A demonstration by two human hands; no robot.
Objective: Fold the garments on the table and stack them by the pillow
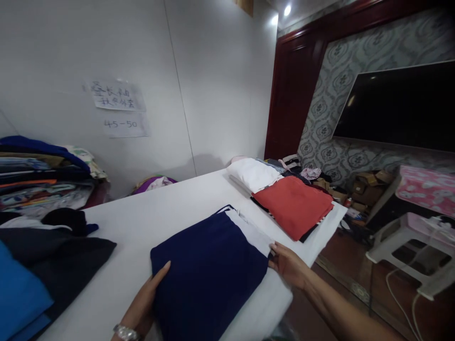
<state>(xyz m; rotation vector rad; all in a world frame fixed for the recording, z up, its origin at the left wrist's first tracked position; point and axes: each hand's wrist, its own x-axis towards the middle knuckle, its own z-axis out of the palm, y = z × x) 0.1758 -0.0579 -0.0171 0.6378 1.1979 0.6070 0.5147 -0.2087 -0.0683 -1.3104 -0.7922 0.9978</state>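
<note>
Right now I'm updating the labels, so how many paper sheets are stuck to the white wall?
2: an upper sheet with two handwritten lines, and a lower sheet reading 45-50, just beneath it. Any outside this view of the wall can't be counted.

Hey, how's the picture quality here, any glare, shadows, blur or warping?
All in the head view: glare from the ceiling lamp; a small reflection on the dark TV screen; a soft shadow low on the white wall; smeared writing on the upper paper sign; a wide-angle stretch toward the edges; few details visible in the navy garment.
</note>
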